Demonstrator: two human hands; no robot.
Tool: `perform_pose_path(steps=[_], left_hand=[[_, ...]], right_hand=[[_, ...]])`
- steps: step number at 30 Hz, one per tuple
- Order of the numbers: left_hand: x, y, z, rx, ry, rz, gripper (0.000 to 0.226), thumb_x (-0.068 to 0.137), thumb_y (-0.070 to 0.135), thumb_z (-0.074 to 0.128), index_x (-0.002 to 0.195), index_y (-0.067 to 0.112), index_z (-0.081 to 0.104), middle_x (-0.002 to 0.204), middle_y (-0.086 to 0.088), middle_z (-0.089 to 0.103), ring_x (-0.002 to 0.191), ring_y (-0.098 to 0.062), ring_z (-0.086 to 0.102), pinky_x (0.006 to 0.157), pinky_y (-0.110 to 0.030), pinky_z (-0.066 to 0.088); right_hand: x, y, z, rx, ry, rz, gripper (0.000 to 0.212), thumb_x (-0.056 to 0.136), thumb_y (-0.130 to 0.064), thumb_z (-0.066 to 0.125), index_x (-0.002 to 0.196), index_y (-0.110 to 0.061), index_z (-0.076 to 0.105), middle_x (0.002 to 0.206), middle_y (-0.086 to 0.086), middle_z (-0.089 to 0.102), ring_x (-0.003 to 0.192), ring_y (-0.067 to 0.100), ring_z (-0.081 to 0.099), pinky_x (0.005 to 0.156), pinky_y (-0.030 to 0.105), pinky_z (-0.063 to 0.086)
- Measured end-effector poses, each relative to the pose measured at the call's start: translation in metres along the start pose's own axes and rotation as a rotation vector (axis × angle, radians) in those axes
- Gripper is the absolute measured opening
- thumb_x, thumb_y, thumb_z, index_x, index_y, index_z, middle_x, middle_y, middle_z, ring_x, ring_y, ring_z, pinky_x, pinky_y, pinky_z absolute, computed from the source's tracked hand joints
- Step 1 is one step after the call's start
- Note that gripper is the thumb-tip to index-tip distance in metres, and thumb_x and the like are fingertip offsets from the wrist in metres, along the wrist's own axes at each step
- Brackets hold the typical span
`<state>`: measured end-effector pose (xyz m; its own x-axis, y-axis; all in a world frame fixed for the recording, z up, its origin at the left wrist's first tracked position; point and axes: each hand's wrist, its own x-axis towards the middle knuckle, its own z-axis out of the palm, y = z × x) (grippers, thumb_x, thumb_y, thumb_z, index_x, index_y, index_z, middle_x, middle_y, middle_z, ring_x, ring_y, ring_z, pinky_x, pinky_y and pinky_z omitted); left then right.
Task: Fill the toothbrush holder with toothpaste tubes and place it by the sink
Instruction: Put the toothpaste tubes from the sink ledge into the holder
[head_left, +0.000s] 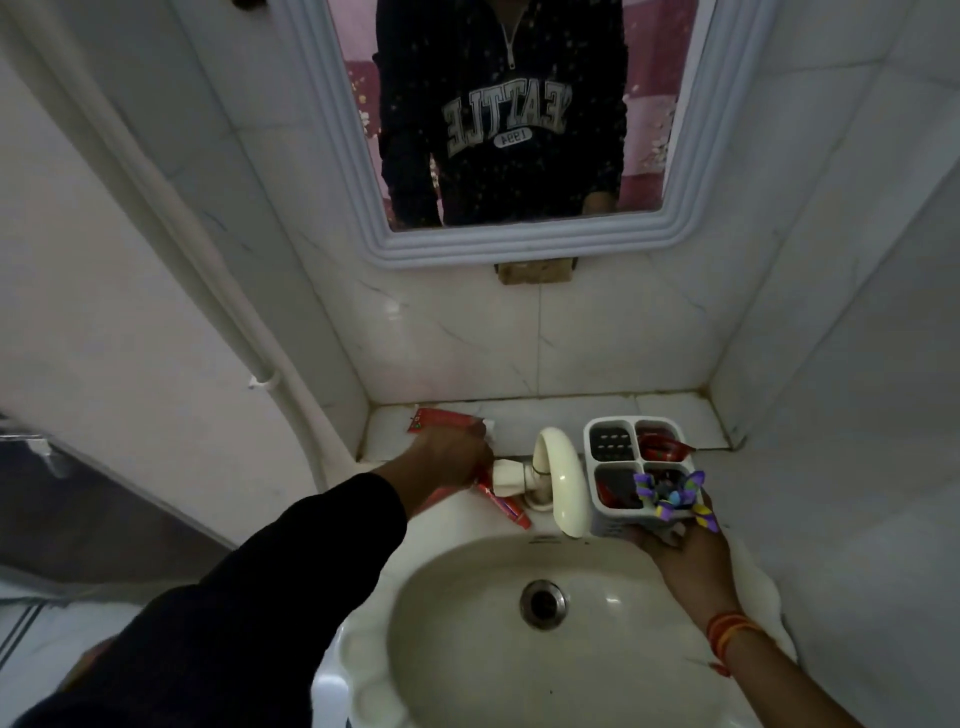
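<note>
Mirrored, the sweatshirt (506, 117) reads "SEATTLE 1994"; tube labels unreadable.

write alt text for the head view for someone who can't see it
Left hand grips a red toothpaste tube left of the cream tap; right hand holds a white four-slot holder with red tubes inside, above the sink.

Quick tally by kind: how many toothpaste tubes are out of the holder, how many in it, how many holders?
Red toothpaste tubes outside the holder: 2, ledge tube and tube by the tap, both at the left hand
Tubes in the holder: at least 2
Toothbrush holder: 1, held by the right hand
Total: 5
</note>
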<state>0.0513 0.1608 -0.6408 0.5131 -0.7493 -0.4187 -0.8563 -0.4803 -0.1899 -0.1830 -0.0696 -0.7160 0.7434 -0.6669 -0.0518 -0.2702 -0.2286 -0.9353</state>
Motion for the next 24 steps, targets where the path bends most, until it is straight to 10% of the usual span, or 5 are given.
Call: perform_pose_path(steps=[7, 16, 24], left_hand=[[-0.01, -0.027, -0.002, -0.023, 0.042, 0.033, 0.033, 0.085, 0.034, 0.068, 0.117, 0.026, 0.069, 0.126, 0.0, 0.067, 0.123, -0.025, 0.057, 0.097, -0.036, 0.051], [-0.028, -0.037, -0.048, -0.46, -0.026, -0.174, 0.029, 0.078, 0.008, 0.079, 0.107, 0.012, 0.078, 0.101, -0.011, 0.077, 0.091, -0.028, 0.073, 0.09, -0.037, 0.059], [-0.067, -0.016, -0.138, -0.551, 0.423, -0.115, 0.023, 0.088, 0.021, 0.075, 0.11, 0.015, 0.079, 0.092, 0.003, 0.077, 0.071, 0.001, 0.066, 0.091, -0.028, 0.058]], right_hand=[[0.003, 0.008, 0.002, 0.002, 0.002, 0.021, 0.076, 0.062, -0.008, 0.092, 0.126, -0.024, 0.054, 0.126, 0.002, 0.066, 0.119, 0.025, 0.062, 0.102, 0.055, 0.049], [0.002, 0.005, 0.001, -0.008, -0.012, 0.008, 0.08, 0.062, -0.01, 0.092, 0.13, -0.024, 0.052, 0.129, 0.004, 0.064, 0.12, 0.026, 0.06, 0.102, 0.056, 0.049], [-0.002, -0.004, 0.001, 0.05, -0.007, -0.022, 0.08, 0.06, -0.005, 0.093, 0.128, -0.017, 0.054, 0.124, 0.007, 0.067, 0.115, 0.026, 0.063, 0.101, 0.054, 0.05]])
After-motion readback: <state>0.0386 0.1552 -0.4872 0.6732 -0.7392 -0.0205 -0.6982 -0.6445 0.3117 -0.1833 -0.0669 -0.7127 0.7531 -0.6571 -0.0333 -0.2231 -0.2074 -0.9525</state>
